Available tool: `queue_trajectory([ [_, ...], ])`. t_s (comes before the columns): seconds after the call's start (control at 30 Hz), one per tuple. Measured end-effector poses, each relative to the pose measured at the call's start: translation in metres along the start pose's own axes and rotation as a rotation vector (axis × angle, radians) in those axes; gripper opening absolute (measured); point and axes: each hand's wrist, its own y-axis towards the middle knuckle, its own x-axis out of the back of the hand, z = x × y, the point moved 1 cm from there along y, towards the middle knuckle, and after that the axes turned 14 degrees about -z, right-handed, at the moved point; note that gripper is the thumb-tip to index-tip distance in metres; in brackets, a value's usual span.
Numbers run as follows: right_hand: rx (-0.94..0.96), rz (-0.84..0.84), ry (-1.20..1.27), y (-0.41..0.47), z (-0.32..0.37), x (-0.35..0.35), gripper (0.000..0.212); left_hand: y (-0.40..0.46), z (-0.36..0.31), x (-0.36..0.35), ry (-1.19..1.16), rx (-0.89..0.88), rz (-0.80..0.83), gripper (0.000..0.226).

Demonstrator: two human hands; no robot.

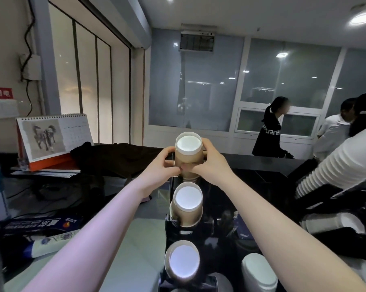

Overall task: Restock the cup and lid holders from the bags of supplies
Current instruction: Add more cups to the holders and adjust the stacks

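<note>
Office interior with a drinks counter. Upper centre and right of frame: frosted glass partition walls (262,76) in white frames, recessed ceiling lights (361,17). Left: desk calendar (53,135) on stacked papers, wall-mounted electrical box (30,67). Lower centre: black cup holder (211,224) with paper cups (187,205). Right edge: sleeve of white lids (333,167). Three people (270,131) stand at right behind the dark counter (262,163).

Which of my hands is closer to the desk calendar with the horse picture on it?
Left. Your left hand grips the far cup stack on the side facing the calendar; your right hand grips its opposite side, farther away.
</note>
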Motion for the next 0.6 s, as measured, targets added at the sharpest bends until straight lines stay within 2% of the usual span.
queue_trajectory([
  [0.17,0.003,0.022,0.033,-0.001,0.001,0.005,0.074,0.000,-0.004,-0.001,-0.011,-0.005,0.019,0.066],
  [0.37,0.014,0.014,0.095,-0.002,0.001,0.006,0.077,0.003,-0.008,-0.002,-0.021,-0.010,0.036,0.063],
  [0.5,0.030,-0.043,0.101,-0.003,0.003,0.005,0.091,0.003,-0.012,-0.003,-0.016,-0.065,0.003,0.062],
  [0.57,-0.026,-0.046,0.062,-0.003,0.004,0.007,0.102,0.001,-0.012,-0.005,-0.031,-0.085,-0.047,0.065],
  [0.6,-0.050,-0.046,0.048,-0.004,0.005,0.008,0.100,-0.001,-0.012,-0.005,-0.047,-0.090,-0.069,0.067],
])
